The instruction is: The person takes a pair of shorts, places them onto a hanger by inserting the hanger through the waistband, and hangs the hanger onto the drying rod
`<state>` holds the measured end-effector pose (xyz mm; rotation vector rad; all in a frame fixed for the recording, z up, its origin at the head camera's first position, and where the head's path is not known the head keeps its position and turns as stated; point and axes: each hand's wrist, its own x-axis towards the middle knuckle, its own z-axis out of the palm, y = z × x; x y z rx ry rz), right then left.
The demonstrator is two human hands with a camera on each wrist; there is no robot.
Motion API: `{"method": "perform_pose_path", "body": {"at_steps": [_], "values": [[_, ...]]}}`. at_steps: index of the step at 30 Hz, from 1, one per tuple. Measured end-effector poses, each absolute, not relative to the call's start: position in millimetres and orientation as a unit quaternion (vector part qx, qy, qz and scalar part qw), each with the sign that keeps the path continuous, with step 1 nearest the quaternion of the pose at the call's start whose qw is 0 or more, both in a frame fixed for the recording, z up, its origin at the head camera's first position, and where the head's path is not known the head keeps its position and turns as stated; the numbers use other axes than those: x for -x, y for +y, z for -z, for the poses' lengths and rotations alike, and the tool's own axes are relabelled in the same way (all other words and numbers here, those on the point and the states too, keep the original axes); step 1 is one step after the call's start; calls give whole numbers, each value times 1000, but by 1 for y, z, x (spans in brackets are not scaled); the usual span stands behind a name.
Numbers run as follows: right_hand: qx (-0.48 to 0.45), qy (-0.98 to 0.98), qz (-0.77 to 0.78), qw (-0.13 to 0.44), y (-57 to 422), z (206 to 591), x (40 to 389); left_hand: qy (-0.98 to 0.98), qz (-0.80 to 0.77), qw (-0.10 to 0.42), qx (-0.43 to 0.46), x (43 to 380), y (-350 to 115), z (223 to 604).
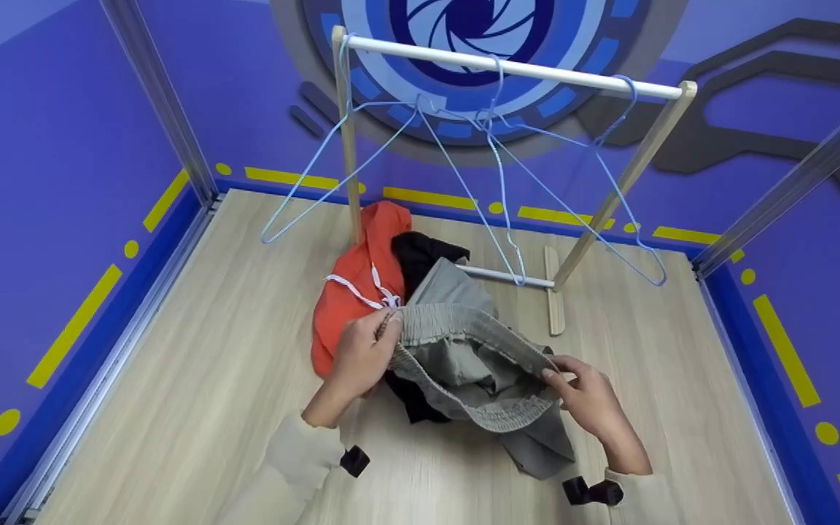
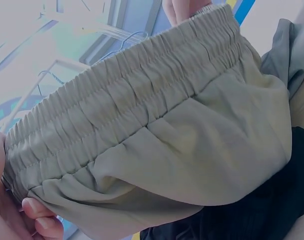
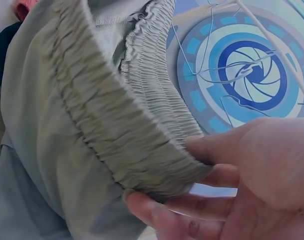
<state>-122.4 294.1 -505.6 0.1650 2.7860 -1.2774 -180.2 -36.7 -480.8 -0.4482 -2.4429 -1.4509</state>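
Note:
Grey elastic-waist pants [image 1: 475,324] are held up between both hands, their waistband spread into a wide loop. At the left end of the waistband my left hand [image 1: 363,354] pinches the edge between thumb and fingers. My right hand [image 1: 589,394] grips the opposite end, its thumb on the inner side of the band [image 3: 156,135] and the fingers outside. Ruched fabric [image 2: 127,100] fills the left wrist view. Below the waist, the legs hang in folds toward the tabletop. Behind the left hand lies an orange garment [image 1: 340,313] with white drawstrings.
A black garment [image 1: 424,255] lies beside the orange one, partly under the pants. Behind them stands a wooden rack [image 1: 653,153] with a white rail [image 1: 449,55]. Several blue wire hangers [image 1: 300,179] hang from it. Blue walls [image 1: 63,160] border the wooden tabletop [image 1: 194,328].

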Motion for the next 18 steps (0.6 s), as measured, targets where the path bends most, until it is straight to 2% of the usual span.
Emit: {"method": "perform_pose_path", "body": {"at_steps": [8,18], "values": [[-44,886,458,53,294,511,119,-837,506,131,160,180,-32,480],[-41,899,434,44,298,509,118,-836,510,129,158,179,-32,482]]}}
